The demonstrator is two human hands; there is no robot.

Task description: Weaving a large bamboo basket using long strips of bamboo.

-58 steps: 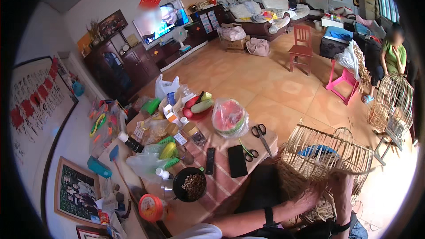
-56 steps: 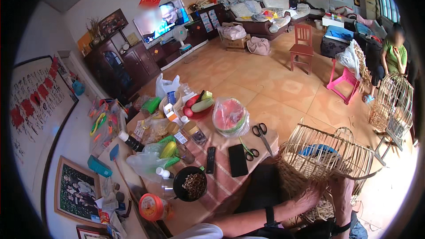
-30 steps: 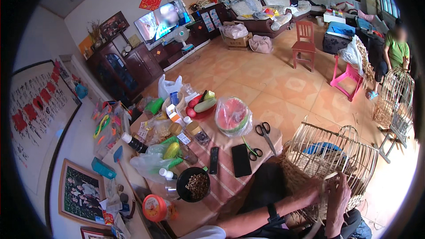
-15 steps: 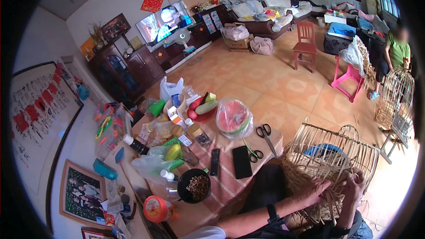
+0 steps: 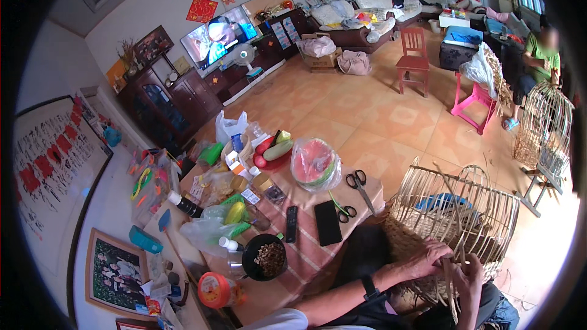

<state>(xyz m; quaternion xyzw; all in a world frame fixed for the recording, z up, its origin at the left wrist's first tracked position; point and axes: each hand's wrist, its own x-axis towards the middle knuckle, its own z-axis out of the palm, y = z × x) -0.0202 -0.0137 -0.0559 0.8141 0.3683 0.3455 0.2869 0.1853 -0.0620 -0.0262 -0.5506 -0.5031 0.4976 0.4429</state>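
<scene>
A half-woven basket (image 5: 403, 230) of pale flat strips rests against my lap, its thin upright ribs standing out toward the far right. My left hand (image 5: 428, 259), with a dark band on its wrist, is closed at the near side of the basket and pinches a loose weaving strip (image 5: 450, 281). Close beside it, my right hand (image 5: 469, 275) is closed on the same strip, fingertips bent inward. The strip's end hangs down between both hands. A blue thing (image 5: 449, 201) shows through the ribs.
On the table (image 5: 306, 260) to the left lie scissors (image 5: 362, 189), a phone (image 5: 328, 222), a remote (image 5: 291, 224), a wrapped watermelon half (image 5: 315, 164) and a black bowl (image 5: 264, 257). A seated person (image 5: 541, 58) at the far right handles another ribbed basket (image 5: 541, 125). A red chair (image 5: 413, 61) stands beyond.
My left hand has drawn back slightly left and my right hand has come down beside it. A strip now stands up between them, and another long strip crosses the ribs. The view has shifted slightly.
</scene>
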